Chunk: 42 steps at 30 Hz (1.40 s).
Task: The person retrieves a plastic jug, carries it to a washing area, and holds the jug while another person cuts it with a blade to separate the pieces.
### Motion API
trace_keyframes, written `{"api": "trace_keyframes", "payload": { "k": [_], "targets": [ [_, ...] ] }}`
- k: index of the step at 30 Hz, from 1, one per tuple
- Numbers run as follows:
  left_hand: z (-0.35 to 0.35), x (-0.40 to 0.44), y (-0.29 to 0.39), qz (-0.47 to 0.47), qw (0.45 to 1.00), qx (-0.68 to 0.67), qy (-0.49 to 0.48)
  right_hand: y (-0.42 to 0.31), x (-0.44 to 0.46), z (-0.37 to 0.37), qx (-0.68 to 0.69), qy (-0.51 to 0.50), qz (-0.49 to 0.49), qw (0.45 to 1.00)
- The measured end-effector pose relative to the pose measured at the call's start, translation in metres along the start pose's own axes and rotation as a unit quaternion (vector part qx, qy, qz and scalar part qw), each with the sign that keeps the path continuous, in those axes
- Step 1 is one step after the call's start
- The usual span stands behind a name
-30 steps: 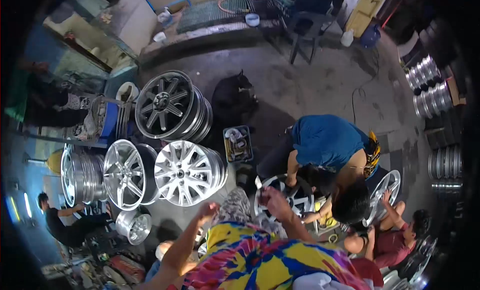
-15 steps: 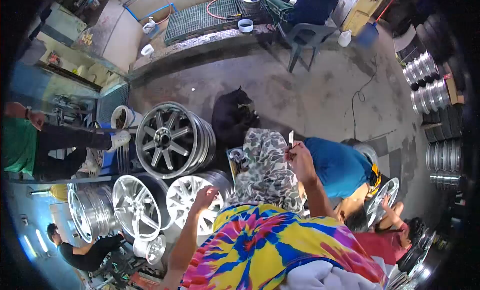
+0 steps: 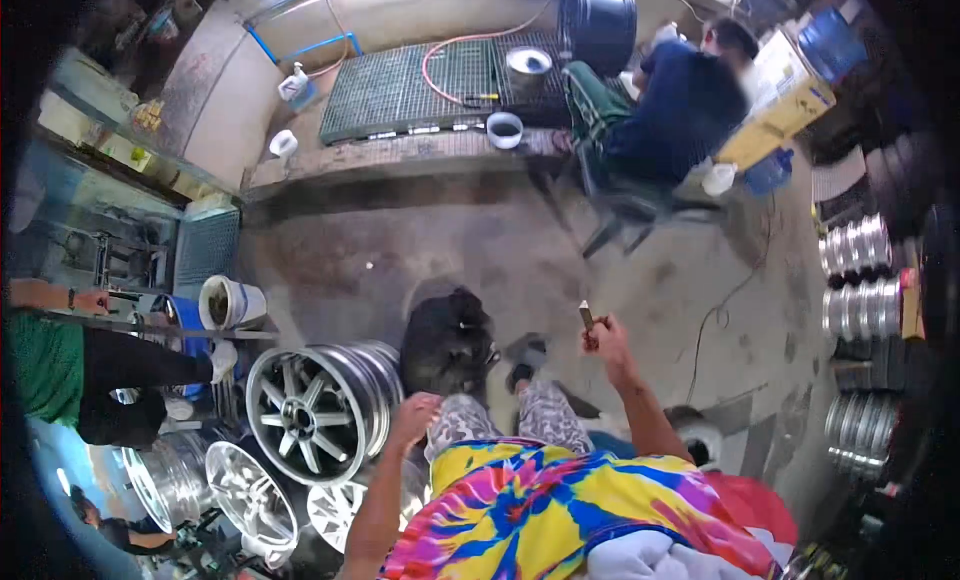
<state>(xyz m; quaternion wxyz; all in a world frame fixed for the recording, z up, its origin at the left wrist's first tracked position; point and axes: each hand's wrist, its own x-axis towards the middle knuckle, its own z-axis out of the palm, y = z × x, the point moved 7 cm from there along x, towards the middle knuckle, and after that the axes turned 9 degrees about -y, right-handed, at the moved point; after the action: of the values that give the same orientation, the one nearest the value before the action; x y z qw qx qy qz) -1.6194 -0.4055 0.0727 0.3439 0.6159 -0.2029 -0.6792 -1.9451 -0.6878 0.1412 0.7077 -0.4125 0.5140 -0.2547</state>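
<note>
My right hand (image 3: pixel 608 342) is held out in front of me, fingers closed round a small flat blade-like tool (image 3: pixel 585 315). The tool points up and has a pale tip; its exact kind is unclear. My left hand (image 3: pixel 415 420) hangs beside my camouflage trousers (image 3: pixel 462 425) with its fingers curled in. Whether anything is inside it does not show. Nearest to that hand on the left stands a large multi-spoke wheel rim (image 3: pixel 305 417).
A black dog (image 3: pixel 445 340) lies on the floor ahead. Smaller rims (image 3: pixel 252 495) stand lower left, stacked rims (image 3: pixel 855 245) at right. A person (image 3: pixel 670 110) sits on a dark chair (image 3: pixel 640 210) by a floor grate (image 3: pixel 410 85). A cable (image 3: pixel 715 320) crosses the floor. Another person (image 3: pixel 60 370) is at left.
My view has tilted up, and the seated person now shows fully. My legs have shifted into a step, with a foot visible. The right hand still holds the tool. The crouching co-workers are mostly hidden.
</note>
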Motion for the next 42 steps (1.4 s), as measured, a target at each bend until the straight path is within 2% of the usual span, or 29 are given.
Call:
{"api": "trace_keyframes", "payload": {
  "k": [3,4,7,10,13,16,18,19,20,21,22,23,24,26,28,29,30,31,32,33,34,35,36,37,38,39,40,41,42],
  "targets": [
    [-0.048,0.017,0.071,0.082,0.988,-0.016,0.132,-0.044,0.044,-0.004,0.025,0.001,0.018,1.000],
    [-0.064,0.020,0.086,0.086,0.982,-0.032,0.168,-0.058,0.063,-0.007,0.027,-0.006,0.011,1.000],
    [-0.105,0.034,0.131,0.044,0.962,0.075,0.258,-0.111,0.121,0.013,0.049,-0.032,0.002,0.998],
    [-0.130,0.067,0.178,0.051,0.965,0.096,0.239,-0.143,0.175,0.023,0.074,-0.047,-0.010,0.996],
    [-0.164,0.152,0.225,0.029,0.972,0.088,0.214,-0.175,0.239,0.027,0.081,-0.035,-0.039,0.995],
    [-0.208,0.283,0.288,0.039,0.980,0.113,0.160,-0.173,0.310,0.019,0.108,0.011,-0.019,0.994],
    [-0.223,0.397,0.350,0.056,0.981,0.154,0.103,-0.179,0.385,0.009,0.036,0.058,-0.022,0.997],
    [-0.223,0.442,0.399,0.147,0.938,0.298,0.097,-0.181,0.414,0.007,0.021,0.076,-0.004,0.997],
    [-0.209,0.467,0.461,0.216,0.871,0.436,0.075,-0.170,0.414,0.013,0.015,0.097,0.035,0.995],
    [-0.191,0.487,0.523,0.147,0.928,0.335,0.072,-0.190,0.434,0.024,0.045,0.110,0.028,0.992],
    [-0.178,0.502,0.563,0.126,0.952,0.274,0.045,-0.218,0.454,0.023,0.014,0.109,0.011,0.994],
    [-0.172,0.522,0.591,0.151,0.948,0.280,0.012,-0.244,0.467,0.021,-0.017,0.106,-0.006,0.994],
    [-0.161,0.541,0.611,0.176,0.970,0.162,-0.045,-0.263,0.477,0.017,-0.046,0.105,-0.015,0.993],
    [-0.154,0.561,0.654,0.147,0.981,0.121,-0.040,-0.305,0.523,-0.010,-0.058,0.119,-0.049,0.990],
    [-0.160,0.581,0.663,0.149,0.975,0.138,-0.087,-0.360,0.562,-0.048,-0.069,0.112,-0.107,0.985],
    [-0.168,0.587,0.661,0.150,0.972,0.148,-0.108,-0.378,0.588,-0.087,-0.127,0.115,-0.162,0.972],
    [-0.191,0.601,0.639,0.104,0.959,0.239,-0.112,-0.391,0.611,-0.123,-0.185,0.115,-0.215,0.952],
    [-0.211,0.608,0.618,0.060,0.936,0.327,-0.113,-0.413,0.620,-0.147,-0.207,0.182,-0.166,0.947],
    [-0.217,0.594,0.618,0.065,0.927,0.364,-0.066,-0.439,0.627,-0.172,-0.227,0.246,-0.118,0.935],
    [-0.225,0.575,0.614,0.070,0.914,0.400,-0.018,-0.464,0.640,-0.195,-0.390,0.233,-0.246,0.856],
    [-0.242,0.564,0.590,-0.006,0.923,0.384,0.013,-0.468,0.649,-0.219,-0.436,0.232,-0.272,0.826],
    [-0.259,0.556,0.573,0.000,0.878,0.479,0.009,-0.471,0.657,-0.242,-0.479,0.232,-0.298,0.793],
    [-0.283,0.554,0.539,-0.044,0.910,0.411,0.016,-0.462,0.664,-0.269,-0.417,0.253,-0.230,0.842],
    [-0.307,0.541,0.502,-0.100,0.934,0.343,0.019,-0.450,0.660,-0.279,-0.431,0.264,-0.158,0.849],
    [-0.321,0.524,0.473,-0.114,0.944,0.308,0.000,-0.439,0.654,-0.288,-0.446,0.270,-0.084,0.849],
    [-0.323,0.525,0.461,-0.120,0.956,0.266,-0.015,-0.429,0.651,-0.291,-0.361,0.261,-0.058,0.894],
    [-0.308,0.522,0.471,-0.168,0.960,0.223,0.004,-0.419,0.648,-0.288,-0.273,0.247,-0.032,0.929],
    [-0.282,0.507,0.490,-0.218,0.959,0.177,0.024,-0.422,0.652,-0.282,-0.295,0.244,-0.044,0.923],
    [-0.263,0.499,0.503,-0.268,0.954,0.131,0.045,-0.413,0.657,-0.287,-0.203,0.259,0.023,0.944]
  ]
}}
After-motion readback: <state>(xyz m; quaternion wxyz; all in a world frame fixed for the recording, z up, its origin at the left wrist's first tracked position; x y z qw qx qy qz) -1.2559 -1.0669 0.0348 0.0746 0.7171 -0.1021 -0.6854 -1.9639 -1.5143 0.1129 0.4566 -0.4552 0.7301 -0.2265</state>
